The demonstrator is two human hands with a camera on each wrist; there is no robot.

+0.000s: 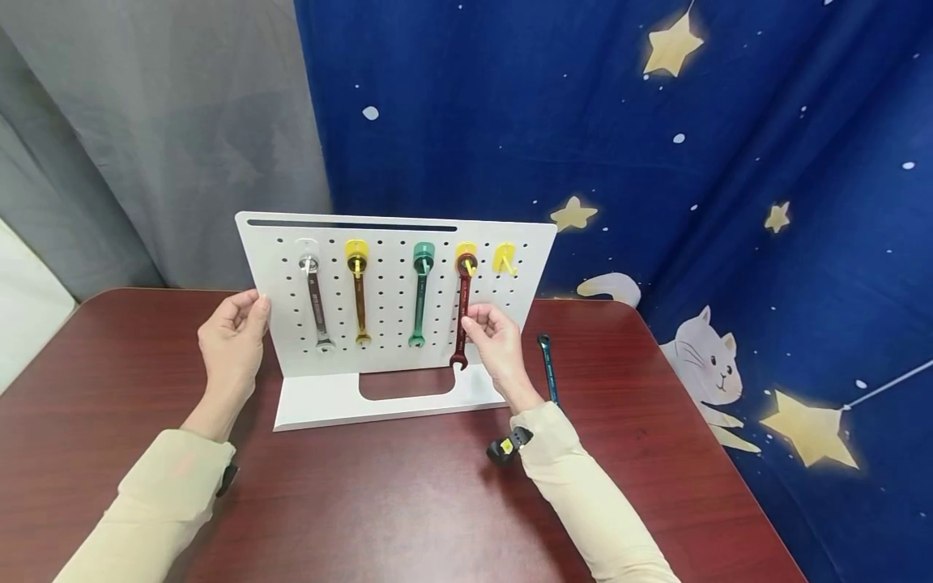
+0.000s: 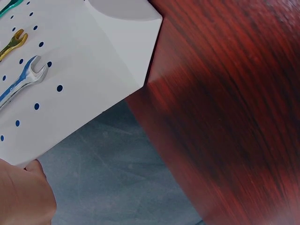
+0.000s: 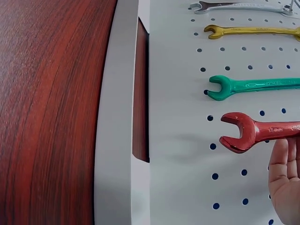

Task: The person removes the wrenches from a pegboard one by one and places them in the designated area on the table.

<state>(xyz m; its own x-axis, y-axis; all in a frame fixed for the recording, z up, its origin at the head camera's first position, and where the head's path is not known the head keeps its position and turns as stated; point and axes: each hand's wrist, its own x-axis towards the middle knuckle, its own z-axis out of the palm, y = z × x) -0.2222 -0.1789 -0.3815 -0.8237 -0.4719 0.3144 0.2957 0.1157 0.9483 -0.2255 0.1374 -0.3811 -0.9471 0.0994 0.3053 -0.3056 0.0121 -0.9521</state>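
Red wrench [image 1: 462, 316] is hanging from a yellow hook [image 1: 466, 257] on the white pegboard [image 1: 397, 295], fourth from the board's left edge, open end down near the base. Your right hand [image 1: 498, 340] is pinching its shaft between thumb and curled fingers [image 3: 280, 164], about midway down. Your left hand [image 1: 233, 336] is bracing the pegboard's left edge, thumb and fingers wrapping loosely around the rim.

Hanging to the left of the red one: a green wrench [image 1: 419, 295], a gold wrench [image 1: 359, 300] and a silver wrench [image 1: 317, 304], each on its own hook. One spare yellow hook [image 1: 504, 257] is sitting bare near the board's right edge.

Pegboard is standing on the dark red table [image 1: 364, 486], toward the far edge, its base plate pointing at you. A blue wrench [image 1: 547, 368] is lying flat on the table just beside your right wrist, right of the board's base.
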